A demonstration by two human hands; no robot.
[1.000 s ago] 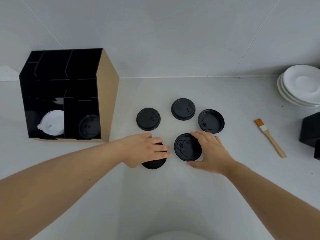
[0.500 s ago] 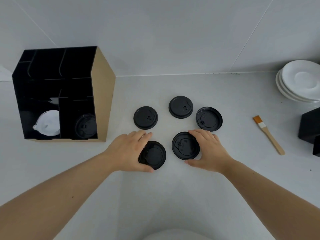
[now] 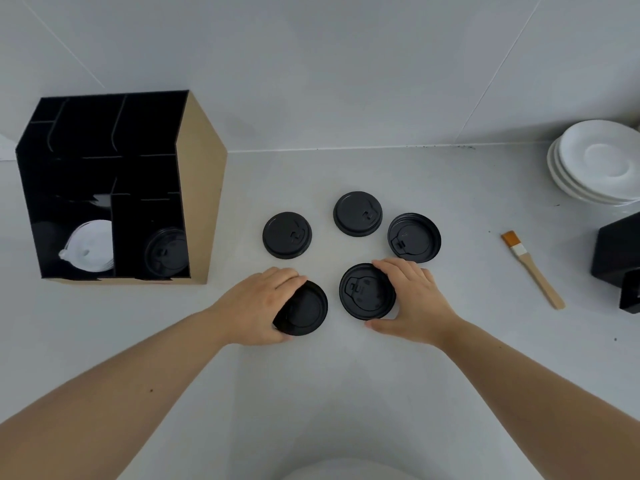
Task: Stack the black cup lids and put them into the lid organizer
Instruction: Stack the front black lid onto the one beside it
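Observation:
Several black cup lids lie in a ring on the white counter. My left hand (image 3: 261, 304) grips the near-left lid (image 3: 306, 308), which is tilted with its left edge lifted. My right hand (image 3: 414, 299) curls around the near-right lid (image 3: 365, 292), which lies flat. Three more lids rest beyond: a left lid (image 3: 286, 235), a middle lid (image 3: 357, 213) and a right lid (image 3: 414, 237). The black lid organizer (image 3: 199, 188) with a tan side stands at the left; it holds a black lid stack (image 3: 165, 252) and white lids (image 3: 91, 245).
A stack of white saucers (image 3: 599, 164) sits at the back right. A wooden pastry brush (image 3: 531, 268) lies right of the lids. A black box (image 3: 618, 254) stands at the right edge. The wall runs behind.
My left hand has slid off the top of the near-left lid to its left edge and tipped it up. My right hand stays around the near-right lid.

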